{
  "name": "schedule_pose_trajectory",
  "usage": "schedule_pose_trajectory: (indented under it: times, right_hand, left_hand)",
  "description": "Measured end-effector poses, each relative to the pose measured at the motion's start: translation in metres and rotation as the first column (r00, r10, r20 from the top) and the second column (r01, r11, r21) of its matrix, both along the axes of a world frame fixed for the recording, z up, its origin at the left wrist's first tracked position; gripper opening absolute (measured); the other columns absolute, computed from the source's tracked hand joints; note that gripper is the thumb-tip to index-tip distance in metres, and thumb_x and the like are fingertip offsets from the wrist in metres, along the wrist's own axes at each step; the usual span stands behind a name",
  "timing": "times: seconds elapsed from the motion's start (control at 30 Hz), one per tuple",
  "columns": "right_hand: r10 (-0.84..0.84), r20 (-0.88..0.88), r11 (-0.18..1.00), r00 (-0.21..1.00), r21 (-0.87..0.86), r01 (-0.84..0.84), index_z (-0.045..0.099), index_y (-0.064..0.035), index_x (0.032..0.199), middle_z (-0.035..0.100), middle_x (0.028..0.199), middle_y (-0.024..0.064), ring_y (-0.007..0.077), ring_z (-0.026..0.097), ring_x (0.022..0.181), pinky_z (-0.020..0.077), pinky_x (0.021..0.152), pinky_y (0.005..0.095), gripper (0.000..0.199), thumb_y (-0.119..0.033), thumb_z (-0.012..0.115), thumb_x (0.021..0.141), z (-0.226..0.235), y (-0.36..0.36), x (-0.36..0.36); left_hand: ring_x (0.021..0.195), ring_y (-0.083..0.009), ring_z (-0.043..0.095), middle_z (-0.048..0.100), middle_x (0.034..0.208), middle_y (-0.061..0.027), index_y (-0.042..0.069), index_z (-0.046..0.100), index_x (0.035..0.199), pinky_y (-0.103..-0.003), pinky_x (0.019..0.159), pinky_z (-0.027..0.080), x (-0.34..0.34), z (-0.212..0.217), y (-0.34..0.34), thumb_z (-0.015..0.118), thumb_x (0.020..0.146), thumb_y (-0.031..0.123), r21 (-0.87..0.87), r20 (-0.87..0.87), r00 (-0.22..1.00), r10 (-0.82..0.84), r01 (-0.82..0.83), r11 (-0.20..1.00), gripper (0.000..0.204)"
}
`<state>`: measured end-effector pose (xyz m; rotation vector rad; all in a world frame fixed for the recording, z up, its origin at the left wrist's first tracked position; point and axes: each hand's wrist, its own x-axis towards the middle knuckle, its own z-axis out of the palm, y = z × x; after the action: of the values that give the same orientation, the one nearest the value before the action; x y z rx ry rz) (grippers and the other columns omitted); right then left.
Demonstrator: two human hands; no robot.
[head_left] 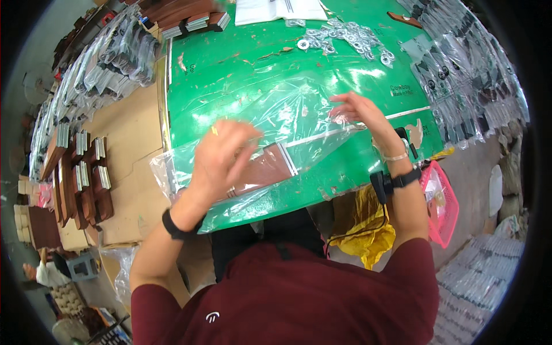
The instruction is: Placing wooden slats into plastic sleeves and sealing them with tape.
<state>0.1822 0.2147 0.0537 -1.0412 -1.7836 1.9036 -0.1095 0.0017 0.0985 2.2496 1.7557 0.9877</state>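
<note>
A large clear plastic bag is spread over the near part of the green table. At its near left part lies a flat brown piece with pale strips along its right end; whether it is inside the bag or under it I cannot tell. My left hand, blurred by motion, hovers over the brown piece's left part, thumb apart from the fingers. A small yellow bit shows on that hand. My right hand is at the bag's right part, fingers stretched out; contact with the film is unclear.
Small clear packets with round parts lie at the table's back, near a white sheet. Wrapped pieces are stacked at right, more at left. A pink basket and yellow bag sit beside me.
</note>
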Motion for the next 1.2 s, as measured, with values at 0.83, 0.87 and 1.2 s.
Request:
schedule_pose_trajectory:
  times: [0.83, 0.87, 1.2]
  right_hand:
    - [-0.565, -0.105, 0.811, 0.819, -0.252, 0.527, 0.068, 0.0002, 0.109, 0.068, 0.099, 0.0061, 0.0172, 0.067, 0.085, 0.0566, 0.069, 0.0334, 0.043, -0.034, 0.078, 0.086, -0.057, -0.127, -0.051]
    - [-0.567, -0.152, 0.81, 0.81, -0.279, 0.515, 0.067, -0.0015, 0.11, 0.068, 0.1, 0.0057, 0.017, 0.066, 0.088, 0.0563, 0.072, 0.0342, 0.038, -0.031, 0.077, 0.087, -0.059, -0.122, -0.053]
    - [-0.627, -0.358, 0.774, 0.692, -0.385, 0.503, 0.061, -0.0034, 0.107, 0.07, 0.105, 0.0101, 0.0205, 0.067, 0.095, 0.0568, 0.083, 0.0381, 0.014, -0.014, 0.062, 0.099, -0.052, -0.114, -0.062]
  left_hand:
    - [0.132, -0.028, 0.048, 0.056, 0.139, -0.0133, 0.007, 0.052, 0.143, -0.037, 0.114, 0.033, -0.015, -0.124, 0.04, 0.046, 0.105, 0.03, -0.432, 0.555, 0.831, -0.03, 0.319, 0.844, 0.044]
    - [0.133, -0.0284, 0.048, 0.056, 0.14, -0.0136, 0.007, 0.052, 0.142, -0.037, 0.114, 0.033, -0.016, -0.125, 0.043, 0.047, 0.105, 0.03, -0.412, 0.542, 0.839, -0.05, 0.317, 0.854, 0.044]
    - [0.134, -0.0299, 0.047, 0.054, 0.141, -0.0148, 0.008, 0.05, 0.144, -0.038, 0.114, 0.033, -0.01, -0.115, 0.04, 0.046, 0.106, 0.03, -0.419, 0.439, 0.897, -0.052, 0.255, 0.871, 0.044]
